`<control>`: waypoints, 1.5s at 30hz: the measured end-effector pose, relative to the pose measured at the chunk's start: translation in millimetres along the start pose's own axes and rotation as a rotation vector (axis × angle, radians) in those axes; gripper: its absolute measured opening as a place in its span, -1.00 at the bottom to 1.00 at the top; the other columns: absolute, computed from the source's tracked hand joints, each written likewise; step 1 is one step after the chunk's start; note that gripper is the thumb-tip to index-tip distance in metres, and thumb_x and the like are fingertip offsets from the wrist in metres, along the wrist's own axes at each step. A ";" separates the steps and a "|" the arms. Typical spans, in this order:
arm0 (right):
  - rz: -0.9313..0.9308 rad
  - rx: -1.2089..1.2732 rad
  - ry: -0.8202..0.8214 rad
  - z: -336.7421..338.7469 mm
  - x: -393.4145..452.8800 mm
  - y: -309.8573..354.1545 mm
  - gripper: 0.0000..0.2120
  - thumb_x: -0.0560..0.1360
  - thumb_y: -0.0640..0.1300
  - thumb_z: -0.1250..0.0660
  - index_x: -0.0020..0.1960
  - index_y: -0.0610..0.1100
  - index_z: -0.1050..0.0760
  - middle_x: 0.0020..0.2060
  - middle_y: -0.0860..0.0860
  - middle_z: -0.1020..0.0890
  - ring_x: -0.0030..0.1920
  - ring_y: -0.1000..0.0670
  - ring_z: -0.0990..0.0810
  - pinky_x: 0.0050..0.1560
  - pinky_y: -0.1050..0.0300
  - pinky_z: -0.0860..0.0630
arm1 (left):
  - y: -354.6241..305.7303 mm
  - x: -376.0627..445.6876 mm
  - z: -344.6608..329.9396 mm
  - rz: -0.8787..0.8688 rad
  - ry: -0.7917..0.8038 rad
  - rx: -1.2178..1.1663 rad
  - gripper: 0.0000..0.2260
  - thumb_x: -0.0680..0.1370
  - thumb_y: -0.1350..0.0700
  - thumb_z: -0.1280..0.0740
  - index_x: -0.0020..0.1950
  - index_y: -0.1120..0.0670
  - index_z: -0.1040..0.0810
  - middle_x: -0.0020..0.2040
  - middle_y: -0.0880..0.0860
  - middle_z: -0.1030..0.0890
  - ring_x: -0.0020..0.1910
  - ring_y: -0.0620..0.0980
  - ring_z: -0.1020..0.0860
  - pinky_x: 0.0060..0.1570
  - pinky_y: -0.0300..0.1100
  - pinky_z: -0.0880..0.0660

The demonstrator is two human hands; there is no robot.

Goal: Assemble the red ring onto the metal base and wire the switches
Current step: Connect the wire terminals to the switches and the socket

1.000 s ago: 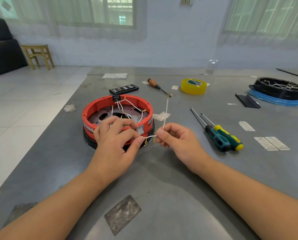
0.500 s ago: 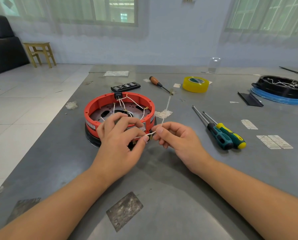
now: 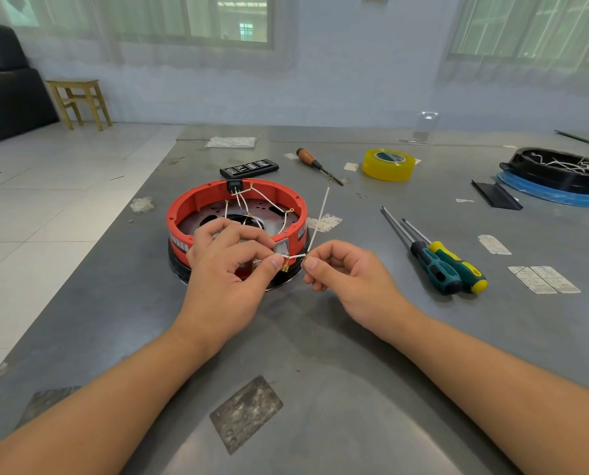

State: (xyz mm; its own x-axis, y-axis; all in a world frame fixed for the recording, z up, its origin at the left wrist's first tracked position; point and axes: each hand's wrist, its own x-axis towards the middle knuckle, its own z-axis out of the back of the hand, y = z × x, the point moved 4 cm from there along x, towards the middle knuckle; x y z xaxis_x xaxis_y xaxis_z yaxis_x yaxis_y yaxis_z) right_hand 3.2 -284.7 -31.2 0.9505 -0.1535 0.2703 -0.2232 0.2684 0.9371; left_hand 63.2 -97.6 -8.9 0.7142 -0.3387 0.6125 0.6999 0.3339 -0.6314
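The red ring (image 3: 197, 204) sits on the round metal base (image 3: 214, 221) on the grey table. A black switch (image 3: 234, 184) at the ring's far side carries several white wires. A white rocker switch (image 3: 281, 247) shows in the near wall. My left hand (image 3: 229, 269) pinches a white wire with a brass terminal (image 3: 285, 268) just in front of the ring. My right hand (image 3: 349, 279) pinches another white wire (image 3: 320, 217) that rises up and away to a brass end.
Two screwdrivers (image 3: 436, 258) lie to the right, a wooden-handled one (image 3: 315, 164) and a yellow tape roll (image 3: 388, 164) farther back. A black switch strip (image 3: 249, 168) lies behind the ring. A black tray of wires (image 3: 556, 171) stands at the far right. Paper labels are scattered about.
Both hands stay at the ring's near side, still pinching the wires; their fingertips have drawn a little closer together. The view has shifted slightly.
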 end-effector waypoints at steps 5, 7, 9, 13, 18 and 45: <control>0.018 -0.072 -0.040 0.3 -0.7 -1.6 -0.91 0.62 -0.09 -0.39 -0.06 0.02 -0.62 -0.24 0.09 -0.70 -0.23 0.14 -0.64 -0.14 0.28 -0.57 | 3.3 -0.2 -2.2 0.039 0.025 0.008 -0.81 0.53 -0.08 -0.38 -0.17 -0.04 -0.73 0.09 -0.23 -0.63 0.33 -0.04 -0.33 0.41 0.20 -0.24; 0.028 -0.106 -0.056 0.4 -1.6 -2.1 -0.92 0.62 -0.07 -0.39 -0.06 0.03 -0.61 -0.24 0.09 -0.70 -0.21 0.13 -0.65 -0.12 0.25 -0.60 | 1.7 -2.0 -4.1 0.004 0.029 0.057 -0.77 0.54 -0.14 -0.36 -0.13 -0.05 -0.72 0.13 -0.22 -0.60 0.34 -0.04 -0.31 0.41 0.13 -0.21; 0.036 -0.151 -0.054 -0.4 -2.4 -3.0 -0.92 0.61 -0.04 -0.39 -0.06 0.06 -0.61 -0.23 0.09 -0.70 -0.19 0.10 -0.66 -0.09 0.18 -0.63 | -1.9 -4.0 -5.6 -0.053 0.030 0.106 -0.72 0.52 -0.20 -0.30 -0.10 -0.07 -0.71 0.17 -0.20 -0.59 0.33 -0.09 -0.27 0.34 -0.01 -0.16; 0.047 -0.160 -0.052 -2.4 -3.2 -2.9 -0.93 0.60 -0.01 -0.39 -0.07 0.07 -0.60 -0.23 0.07 -0.69 -0.17 0.03 -0.66 -0.03 0.01 -0.65 | -4.4 -4.9 -6.0 -0.114 0.035 0.143 -0.79 0.52 -0.13 -0.35 -0.15 -0.06 -0.70 0.16 -0.21 -0.60 0.30 -0.15 -0.25 0.24 -0.04 -0.12; 0.064 -0.196 -0.047 -4.2 -3.2 -0.5 -0.92 0.60 0.01 -0.38 -0.07 0.12 -0.59 -0.22 0.10 -0.69 -0.17 0.05 -0.66 -0.04 0.02 -0.66 | -3.4 -4.5 -6.0 -0.073 0.026 0.098 -0.89 0.51 -0.03 -0.42 -0.19 -0.07 -0.68 0.08 -0.26 -0.62 0.28 -0.18 -0.28 0.28 0.02 -0.15; 0.055 -0.064 -0.113 -1.2 -4.5 5.4 -0.94 0.61 -0.16 -0.40 -0.03 -0.11 -0.63 -0.22 0.06 -0.70 -0.20 0.09 -0.65 -0.12 0.26 -0.57 | 3.1 -3.4 -2.8 -0.137 0.035 0.150 -0.81 0.56 -0.15 -0.34 -0.01 -0.10 -0.69 0.22 -0.24 -0.58 0.36 -0.18 -0.24 0.34 -0.08 -0.08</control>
State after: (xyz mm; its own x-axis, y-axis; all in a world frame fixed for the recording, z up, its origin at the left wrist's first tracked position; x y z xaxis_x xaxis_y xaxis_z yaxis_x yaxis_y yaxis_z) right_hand -2.0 -281.5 -27.7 0.9061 -0.2420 0.3470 -0.2562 0.3387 0.9053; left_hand 62.9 -97.8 -14.3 0.6133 -0.4198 0.6691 0.7859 0.4091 -0.4637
